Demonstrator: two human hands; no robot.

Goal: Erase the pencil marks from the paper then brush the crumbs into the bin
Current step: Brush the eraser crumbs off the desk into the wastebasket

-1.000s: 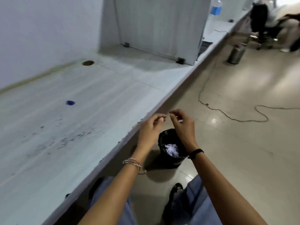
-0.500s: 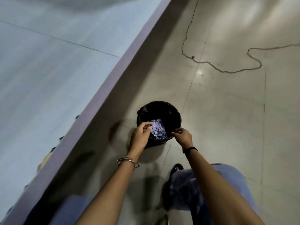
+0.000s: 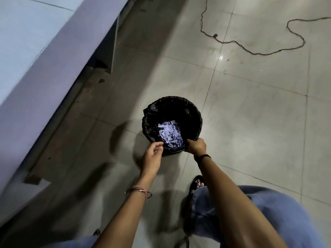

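I am pinching the bin rim with my right hand, steadying it; my left hand is hovering alongside, fingertips seemingly pressed together on crumbs.

Bin stood on tiled floor, just right of frame centre, lined with black bag; torn pale paper scraps lay inside. Right hand gripped the rim at the bin's 5 o'clock, fingers curled over the liner. Left hand hung at the 7 o'clock edge, fingertips pinched together, nothing visible between them. Desk edge ran along 9 to 11 o'clock. Cable looped at 1 o'clock.
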